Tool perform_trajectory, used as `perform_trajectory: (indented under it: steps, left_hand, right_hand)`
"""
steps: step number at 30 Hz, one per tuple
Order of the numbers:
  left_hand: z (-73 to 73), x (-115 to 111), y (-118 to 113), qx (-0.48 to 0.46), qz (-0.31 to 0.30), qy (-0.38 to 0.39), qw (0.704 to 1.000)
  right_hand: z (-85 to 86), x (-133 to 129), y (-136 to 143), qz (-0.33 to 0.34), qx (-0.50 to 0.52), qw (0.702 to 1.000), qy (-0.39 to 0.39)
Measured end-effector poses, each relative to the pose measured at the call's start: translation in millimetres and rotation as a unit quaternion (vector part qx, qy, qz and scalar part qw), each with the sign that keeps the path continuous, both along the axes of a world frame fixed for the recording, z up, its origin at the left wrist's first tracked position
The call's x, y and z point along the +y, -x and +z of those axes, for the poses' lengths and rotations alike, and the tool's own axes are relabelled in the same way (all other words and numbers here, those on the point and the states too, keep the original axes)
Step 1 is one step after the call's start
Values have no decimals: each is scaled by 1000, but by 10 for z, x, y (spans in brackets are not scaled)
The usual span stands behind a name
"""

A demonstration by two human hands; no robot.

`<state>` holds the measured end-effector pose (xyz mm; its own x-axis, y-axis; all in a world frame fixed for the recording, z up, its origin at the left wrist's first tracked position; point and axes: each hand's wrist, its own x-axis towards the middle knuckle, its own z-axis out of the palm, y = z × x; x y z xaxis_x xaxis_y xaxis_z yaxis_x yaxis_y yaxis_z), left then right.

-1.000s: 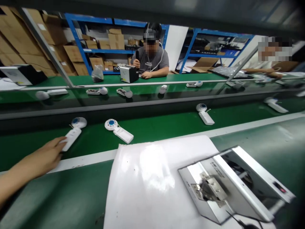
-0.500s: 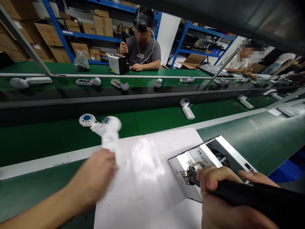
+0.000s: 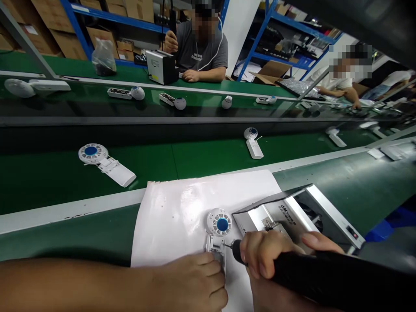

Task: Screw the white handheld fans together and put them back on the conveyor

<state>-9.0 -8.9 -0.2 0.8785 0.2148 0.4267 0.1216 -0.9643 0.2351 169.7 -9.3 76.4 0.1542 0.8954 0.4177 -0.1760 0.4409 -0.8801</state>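
A white handheld fan (image 3: 215,222) with a blue disc at its hub lies on a white sheet (image 3: 172,216). My left hand (image 3: 198,279) is closed around the fan's handle, hiding most of it. In my right hand (image 3: 269,258) is a black electric screwdriver (image 3: 328,273), held nearly level. Its thin bit points left and reaches the hinge part below the fan's head; whether a screw sits on the tip is too small to tell. Just beyond the right hand stands a silver screw feeder (image 3: 287,216), partly covered by that hand.
On the green conveyor (image 3: 201,151) lie an opened fan (image 3: 92,152) at left and another fan (image 3: 254,147) further right. Several more fan parts sit on the far ledge. Across the line, a person (image 3: 203,56) sits by a boxy device (image 3: 160,67).
My left hand has brought the fan from over the conveyor's edge down onto the white sheet. My right hand has moved the screwdriver from the feeder left to the fan's hinge.
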Motion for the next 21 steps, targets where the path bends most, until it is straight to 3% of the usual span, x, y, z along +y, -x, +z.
perform_trajectory:
  steps: [3,7,16,21]
  left_hand:
    - [-27,-17,-3,-15,1,7,1000]
    - [-38,-30,-11,-12,3,11,1000]
    - [12,11,4,4,-16,11,1000]
    - [51,1,24,9,-8,16,1000]
  right_hand:
    - [-12,99,113,15,47,998,-24]
    - [-27,165,133,41,33,998,-28]
    - [-222,315,338,-7,49,997,-59]
    - [-278,389,433,59,27,998,-8]
